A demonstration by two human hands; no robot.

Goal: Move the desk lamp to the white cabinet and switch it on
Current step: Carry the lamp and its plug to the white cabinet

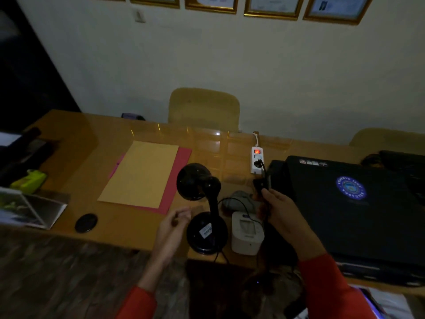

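Head view: lamp [202,203] unlit on desk [92,134]; right hand [279,207] pinches inline cord switch [259,186], left hand [176,218] loosely curled, empty. Plug [259,162] in power strip [257,160]; unplug next, likely.

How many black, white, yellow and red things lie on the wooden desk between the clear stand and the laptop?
Black: 2, desk lamp, round disc
White: 2, power strip, small box device
Yellow: 1, manila envelope
Red: 1, folder
Total: 6

This is a dim office. A wooden desk [69,139] holds folders [147,176], a closed laptop [358,208] and a power strip [257,160]. Framed certificates [273,5] line the far wall.
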